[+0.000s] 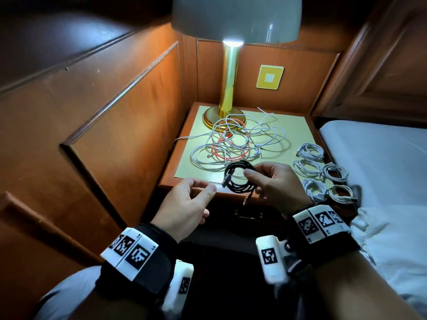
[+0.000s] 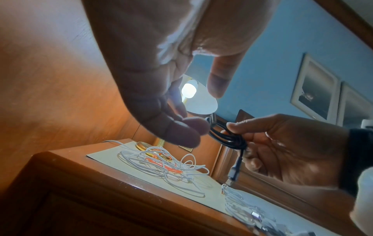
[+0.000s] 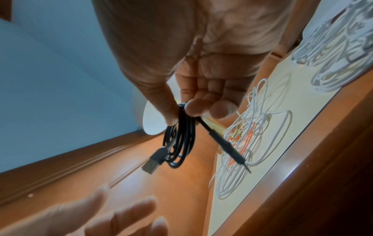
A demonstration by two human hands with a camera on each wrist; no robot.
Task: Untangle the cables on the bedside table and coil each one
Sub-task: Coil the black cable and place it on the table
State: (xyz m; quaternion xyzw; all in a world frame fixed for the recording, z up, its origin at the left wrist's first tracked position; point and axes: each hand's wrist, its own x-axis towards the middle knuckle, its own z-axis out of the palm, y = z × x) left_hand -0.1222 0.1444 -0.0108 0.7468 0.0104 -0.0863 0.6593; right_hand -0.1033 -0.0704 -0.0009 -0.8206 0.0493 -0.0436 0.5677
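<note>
- Nearest: left hand (image 1: 189, 202) at 7 o'clock of the table, palm up, fingers (image 2: 181, 134) loosely spread and holding nothing, just beside the black coil but not touching it.
- Right hand (image 1: 275, 183) at 6 o'clock, in front of the table edge, thumb and fingers (image 3: 201, 107) pinching the coiled black round cable (image 1: 240, 179) at one side of the loops only.
- Risk: single pinch point, so the loops could spring open or slide out if the pinch eases; would need recoiling.
- Black USB plug (image 3: 151, 162) and the thin black barrel-type plug end (image 3: 228, 148) both hang free; either could snag the pile when the coil is set down.
- Wooden bedside table with pale yellow top (image 1: 191, 162): five finished white cable coils (image 1: 321, 172) at 4 o'clock, close to the edge by the white bed (image 1: 381, 162); a careless put-down could nudge one off, or bump them open.
- Centre: loose tangle of white cables (image 1: 242, 139) with a red-orange cable (image 1: 228, 151) through it, still unsorted.
- Risk: pulling one strand hard may tighten knots, or drag the whole pile off the 9 o'clock edge, where a white end already overhangs.
- Far, 12 o'clock: brass lamp base with white shade (image 1: 228, 112); strands lie over its foot, so a tug could catch there.
</note>
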